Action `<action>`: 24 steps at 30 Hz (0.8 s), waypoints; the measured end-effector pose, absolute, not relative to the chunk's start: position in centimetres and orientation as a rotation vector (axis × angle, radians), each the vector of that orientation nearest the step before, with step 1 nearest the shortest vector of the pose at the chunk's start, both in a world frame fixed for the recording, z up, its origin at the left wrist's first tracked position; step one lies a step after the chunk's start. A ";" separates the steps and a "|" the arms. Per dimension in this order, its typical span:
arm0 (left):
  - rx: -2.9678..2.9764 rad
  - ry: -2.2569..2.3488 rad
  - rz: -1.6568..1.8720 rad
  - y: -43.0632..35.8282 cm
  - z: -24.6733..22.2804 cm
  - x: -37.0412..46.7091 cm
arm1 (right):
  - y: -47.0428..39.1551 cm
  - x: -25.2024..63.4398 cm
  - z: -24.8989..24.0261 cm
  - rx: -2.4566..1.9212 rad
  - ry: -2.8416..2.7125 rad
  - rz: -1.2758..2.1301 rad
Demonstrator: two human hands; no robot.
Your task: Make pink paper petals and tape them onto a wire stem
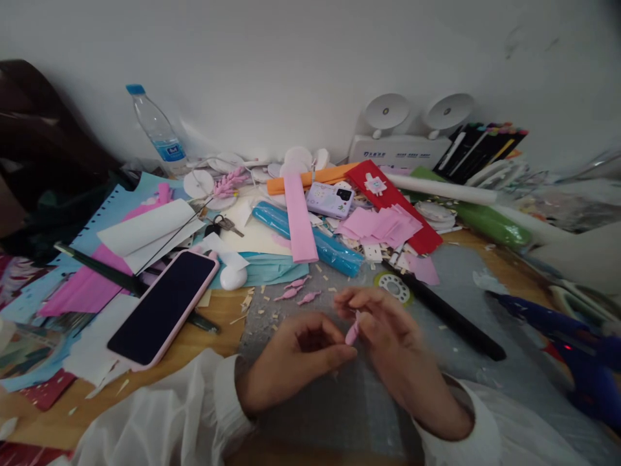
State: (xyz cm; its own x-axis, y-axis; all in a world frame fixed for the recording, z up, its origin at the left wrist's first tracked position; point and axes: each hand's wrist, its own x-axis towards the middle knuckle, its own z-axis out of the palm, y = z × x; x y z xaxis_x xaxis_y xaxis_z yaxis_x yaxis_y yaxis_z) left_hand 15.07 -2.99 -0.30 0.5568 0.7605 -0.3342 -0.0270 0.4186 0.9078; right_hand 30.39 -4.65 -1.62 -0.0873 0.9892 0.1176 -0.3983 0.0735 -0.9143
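A small pink twist of crepe paper (353, 331), plump in the middle with a narrow tip, is held between my two hands above the grey mat (310, 440). My left hand (291, 356) pinches its lower end between thumb and fingertips. At the upper tip, the thumb and index finger of my right hand (392, 356) close on it, slightly blurred, with the other fingers curled loosely. Just beyond my left hand lie three similar pink paper twists (291, 293). A folded pink crepe strip (299, 220) and a pile of pink paper squares (381, 223) lie farther back.
A phone (165, 310) lies at left near papers and keys (229, 224). A black stick-like tool (451, 317) and tape roll (394, 288) are right of centre. A blue glue gun (567, 343) with a red light is far right. A bottle (158, 126) stands behind.
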 end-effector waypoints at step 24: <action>0.752 0.590 0.587 -2.5 0.1 13.4 | -5.0 31.5 -0.6 -0.876 -1.844 0.789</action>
State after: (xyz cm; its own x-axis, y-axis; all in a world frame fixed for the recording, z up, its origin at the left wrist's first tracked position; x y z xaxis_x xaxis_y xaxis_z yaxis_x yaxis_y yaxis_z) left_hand 13.42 -2.51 0.10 0.6885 0.6707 -0.2759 -0.2716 0.5912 0.7594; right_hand 31.47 -4.99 -0.59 -0.3265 0.8263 0.4589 0.2384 0.5418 -0.8060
